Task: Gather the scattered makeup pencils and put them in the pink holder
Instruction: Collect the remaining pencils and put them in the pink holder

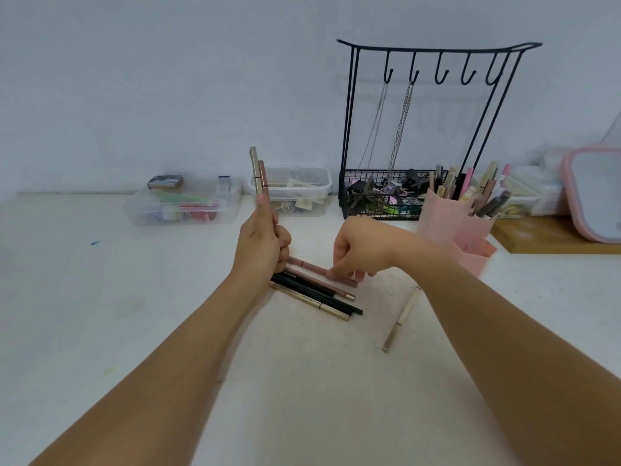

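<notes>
Now, left hand (pixel 260 243): fingers curled round two upright pencils (pixel 258 171), one gold, one pink-brown, at frame centre.
Loose pencils (pixel 316 292): pink, brown, black and gold, bunched side by side on the white table (pixel 100 314), mid-frame.
Right hand (pixel 353 250): fingers bent downward, tips pinching the pink pencil (pixel 311 267).
Gold pencil (pixel 401 319): alone, lower right of the bunch.
Pink holder (pixel 450 227): right of centre, holding pencils.

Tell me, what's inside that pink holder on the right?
The pink holder already has makeup pencils and brushes standing in it, tips poking above the rim. Their lower ends are hidden by its wall, and the person's right arm covers its left base.
</notes>
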Tool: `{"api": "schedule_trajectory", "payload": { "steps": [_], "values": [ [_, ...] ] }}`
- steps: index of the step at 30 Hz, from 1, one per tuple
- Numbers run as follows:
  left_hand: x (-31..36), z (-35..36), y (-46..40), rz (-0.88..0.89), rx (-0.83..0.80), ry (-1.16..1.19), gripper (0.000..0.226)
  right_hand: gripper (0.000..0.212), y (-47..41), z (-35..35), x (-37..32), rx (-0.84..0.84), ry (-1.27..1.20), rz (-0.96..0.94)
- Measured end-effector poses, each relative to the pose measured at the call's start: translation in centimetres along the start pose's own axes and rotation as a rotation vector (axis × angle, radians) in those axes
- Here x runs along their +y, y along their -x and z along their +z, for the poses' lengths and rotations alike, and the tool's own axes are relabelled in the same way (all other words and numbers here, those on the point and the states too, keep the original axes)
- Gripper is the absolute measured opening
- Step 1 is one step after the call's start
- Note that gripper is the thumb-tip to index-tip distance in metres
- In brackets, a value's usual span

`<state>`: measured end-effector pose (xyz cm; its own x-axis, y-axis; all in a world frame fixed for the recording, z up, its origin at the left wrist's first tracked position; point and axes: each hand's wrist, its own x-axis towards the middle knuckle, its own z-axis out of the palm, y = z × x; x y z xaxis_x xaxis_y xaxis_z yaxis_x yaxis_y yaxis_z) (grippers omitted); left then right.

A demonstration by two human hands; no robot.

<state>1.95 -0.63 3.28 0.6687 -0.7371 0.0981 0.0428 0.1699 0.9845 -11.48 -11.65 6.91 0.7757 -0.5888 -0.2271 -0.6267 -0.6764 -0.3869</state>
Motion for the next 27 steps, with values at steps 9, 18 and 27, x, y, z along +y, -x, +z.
{"api": "schedule_trajectory", "payload": {
  "steps": [9, 18, 27],
  "values": [
    [-0.5, -0.1, -0.1, 0.028, -0.027, -0.024, 0.038, 0.017, -0.1, 0.3, 0.4, -0.036, -0.077, -0.017],
    [-0.3, 0.6, 0.5, -0.075, -0.096, 0.084, 0.042, 0.017, 0.9, -1.3, -1.3, 0.115, -0.789, -0.224],
    [0.1, 1.0, 0.9, -0.076, -0.161, 0.175, 0.049, 0.013, 0.5, 0.7, -3.4, 0.155, -0.891, -0.284]
  ]
}}
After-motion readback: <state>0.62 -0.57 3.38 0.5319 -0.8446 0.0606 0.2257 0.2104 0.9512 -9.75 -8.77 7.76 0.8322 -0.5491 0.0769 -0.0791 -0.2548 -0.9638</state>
